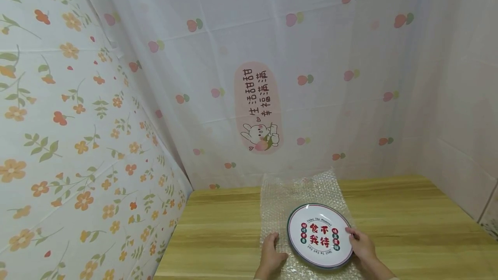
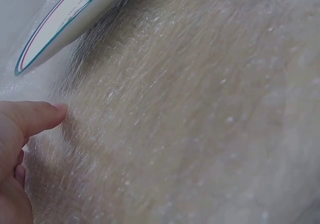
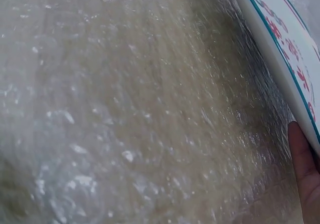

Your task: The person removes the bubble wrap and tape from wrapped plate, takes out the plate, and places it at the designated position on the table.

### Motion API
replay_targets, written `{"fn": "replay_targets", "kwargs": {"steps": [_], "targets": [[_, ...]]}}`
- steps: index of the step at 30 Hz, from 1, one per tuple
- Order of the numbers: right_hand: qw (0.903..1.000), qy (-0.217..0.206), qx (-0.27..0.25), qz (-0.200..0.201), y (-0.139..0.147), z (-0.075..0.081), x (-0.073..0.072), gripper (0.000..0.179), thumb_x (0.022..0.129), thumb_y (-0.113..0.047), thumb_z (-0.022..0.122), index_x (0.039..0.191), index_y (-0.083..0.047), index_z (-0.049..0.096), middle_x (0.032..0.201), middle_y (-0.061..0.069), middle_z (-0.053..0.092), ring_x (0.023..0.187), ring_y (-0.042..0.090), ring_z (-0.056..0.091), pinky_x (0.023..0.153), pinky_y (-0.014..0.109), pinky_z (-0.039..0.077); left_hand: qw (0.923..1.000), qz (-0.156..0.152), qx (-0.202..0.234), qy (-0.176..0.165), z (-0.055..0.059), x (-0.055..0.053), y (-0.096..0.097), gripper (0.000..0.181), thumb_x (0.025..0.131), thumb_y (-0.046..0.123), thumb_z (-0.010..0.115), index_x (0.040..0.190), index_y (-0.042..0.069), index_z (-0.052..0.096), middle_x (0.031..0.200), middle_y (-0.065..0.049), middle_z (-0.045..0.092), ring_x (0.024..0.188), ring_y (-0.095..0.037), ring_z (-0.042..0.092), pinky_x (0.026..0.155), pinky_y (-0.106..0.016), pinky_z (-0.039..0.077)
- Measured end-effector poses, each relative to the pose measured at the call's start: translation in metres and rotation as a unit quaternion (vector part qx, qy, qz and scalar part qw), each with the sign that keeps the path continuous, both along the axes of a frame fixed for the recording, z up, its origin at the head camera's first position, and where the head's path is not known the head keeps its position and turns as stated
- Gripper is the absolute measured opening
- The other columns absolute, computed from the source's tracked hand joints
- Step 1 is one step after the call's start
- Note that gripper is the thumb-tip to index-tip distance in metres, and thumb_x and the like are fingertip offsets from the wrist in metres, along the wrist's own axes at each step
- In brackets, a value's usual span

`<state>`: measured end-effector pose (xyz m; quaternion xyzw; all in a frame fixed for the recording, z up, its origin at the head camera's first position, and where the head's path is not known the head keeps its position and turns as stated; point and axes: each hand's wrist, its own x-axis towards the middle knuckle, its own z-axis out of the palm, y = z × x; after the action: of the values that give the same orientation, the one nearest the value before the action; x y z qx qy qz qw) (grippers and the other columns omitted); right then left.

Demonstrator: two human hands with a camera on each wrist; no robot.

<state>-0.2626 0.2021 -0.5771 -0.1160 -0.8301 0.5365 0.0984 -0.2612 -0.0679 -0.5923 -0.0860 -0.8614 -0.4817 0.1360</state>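
Note:
A round white plate (image 1: 319, 237) with a dark green rim and red and green lettering lies over a sheet of clear bubble wrap (image 1: 276, 202). My right hand (image 1: 362, 247) holds the plate's right rim. In the right wrist view, one digit of that hand (image 3: 306, 169) lies against the plate's outer side (image 3: 280, 59). Left of the plate, my left hand (image 1: 271, 256) rests at the bubble wrap's left edge, apart from the rim. Its thumb (image 2: 42, 116) extends straight over the wrap in the left wrist view, below the plate's edge (image 2: 55, 39).
The bubble wrap runs across a wood-grain table (image 1: 218, 228) toward the back. Behind the table hangs a pale curtain (image 1: 330, 111) with fruit prints and a rabbit drawing. A floral curtain (image 1: 78, 163) borders the left side, and a pale wall (image 1: 467, 141) stands at right.

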Motion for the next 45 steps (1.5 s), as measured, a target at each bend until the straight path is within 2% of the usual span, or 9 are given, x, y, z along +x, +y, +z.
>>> {"fn": "replay_targets", "kwargs": {"steps": [4, 11, 23, 27, 31, 34, 36, 41, 45], "targets": [[0.9999, -0.001, -0.006, -0.01, 0.002, 0.001, -0.001, 0.028, 0.081, 0.007, 0.044, 0.107, 0.015, 0.053, 0.111, 0.037, 0.046, 0.082, 0.033, 0.053, 0.049, 0.02, 0.043, 1.0, 0.002, -0.004, 0.0, 0.0, 0.0, -0.001, 0.055, 0.048, -0.004, 0.073, 0.1, -0.006, 0.055, 0.094, -0.007, 0.052, 0.092, -0.031, 0.049, 0.086, -0.041, 0.039], [0.9996, -0.008, 0.002, -0.026, 0.006, 0.001, -0.002, 0.028, 0.082, 0.005, 0.045, 0.108, 0.013, 0.053, 0.115, 0.036, 0.045, 0.099, 0.044, 0.046, 0.052, 0.013, 0.038, 0.9999, 0.0, -0.014, 0.007, -0.002, 0.0, -0.001, 0.053, 0.049, -0.003, 0.074, 0.099, -0.006, 0.055, 0.092, -0.006, 0.052, 0.088, -0.028, 0.049, 0.083, -0.039, 0.041], [0.9986, -0.013, -0.006, -0.051, 0.014, 0.001, -0.002, 0.028, 0.083, 0.005, 0.044, 0.109, 0.014, 0.053, 0.115, 0.036, 0.045, 0.102, 0.044, 0.045, 0.052, 0.01, 0.036, 0.9998, -0.001, -0.007, -0.019, -0.001, 0.0, -0.001, 0.054, 0.05, -0.003, 0.077, 0.099, -0.004, 0.054, 0.096, -0.006, 0.052, 0.092, -0.029, 0.049, 0.086, -0.039, 0.04], [0.9979, -0.022, -0.007, -0.06, 0.018, -0.002, -0.004, 0.028, 0.084, 0.004, 0.044, 0.109, 0.014, 0.053, 0.117, 0.036, 0.043, 0.106, 0.046, 0.043, 0.06, 0.015, 0.041, 0.9998, -0.001, -0.008, -0.019, 0.001, 0.001, -0.001, 0.054, 0.05, -0.003, 0.077, 0.099, -0.005, 0.054, 0.098, -0.008, 0.052, 0.095, -0.032, 0.049, 0.087, -0.04, 0.039], [0.9976, -0.023, -0.005, -0.065, 0.021, -0.005, -0.006, 0.029, 0.084, 0.004, 0.044, 0.111, 0.013, 0.053, 0.117, 0.036, 0.044, 0.103, 0.042, 0.045, 0.058, 0.016, 0.042, 0.9998, -0.005, -0.015, -0.014, 0.002, 0.002, 0.0, 0.053, 0.052, -0.002, 0.077, 0.099, -0.005, 0.055, 0.102, -0.012, 0.053, 0.099, -0.035, 0.047, 0.089, -0.043, 0.037], [0.9972, -0.029, -0.01, -0.068, 0.023, -0.007, -0.008, 0.03, 0.085, 0.004, 0.043, 0.111, 0.013, 0.052, 0.118, 0.036, 0.043, 0.104, 0.042, 0.044, 0.063, 0.02, 0.045, 0.9997, -0.008, -0.02, -0.012, 0.002, 0.002, 0.0, 0.051, 0.053, -0.001, 0.077, 0.099, -0.005, 0.055, 0.105, -0.015, 0.052, 0.102, -0.038, 0.046, 0.091, -0.045, 0.035], [0.9967, -0.032, -0.018, -0.072, 0.024, -0.008, -0.01, 0.03, 0.085, 0.005, 0.043, 0.112, 0.013, 0.052, 0.118, 0.036, 0.042, 0.106, 0.043, 0.043, 0.071, 0.029, 0.047, 0.9997, -0.011, -0.022, -0.007, 0.002, 0.003, 0.0, 0.05, 0.053, -0.001, 0.076, 0.098, -0.005, 0.056, 0.106, -0.017, 0.052, 0.103, -0.039, 0.045, 0.091, -0.046, 0.034], [0.9947, -0.047, -0.035, -0.085, 0.026, -0.011, -0.014, 0.031, 0.086, 0.004, 0.042, 0.115, 0.011, 0.05, 0.121, 0.035, 0.04, 0.109, 0.044, 0.04, 0.083, 0.047, 0.041, 0.9992, -0.017, -0.029, 0.02, 0.0, 0.004, -0.001, 0.048, 0.054, -0.001, 0.076, 0.097, -0.006, 0.056, 0.106, -0.02, 0.052, 0.103, -0.04, 0.045, 0.091, -0.044, 0.035], [0.9944, -0.05, -0.035, -0.087, 0.029, -0.013, -0.015, 0.031, 0.087, 0.004, 0.041, 0.117, 0.01, 0.049, 0.123, 0.035, 0.039, 0.112, 0.045, 0.037, 0.088, 0.049, 0.037, 0.9985, -0.017, -0.038, 0.036, -0.001, 0.004, -0.003, 0.048, 0.053, 0.001, 0.077, 0.096, -0.006, 0.057, 0.105, -0.02, 0.053, 0.102, -0.04, 0.046, 0.09, -0.043, 0.036]]}}
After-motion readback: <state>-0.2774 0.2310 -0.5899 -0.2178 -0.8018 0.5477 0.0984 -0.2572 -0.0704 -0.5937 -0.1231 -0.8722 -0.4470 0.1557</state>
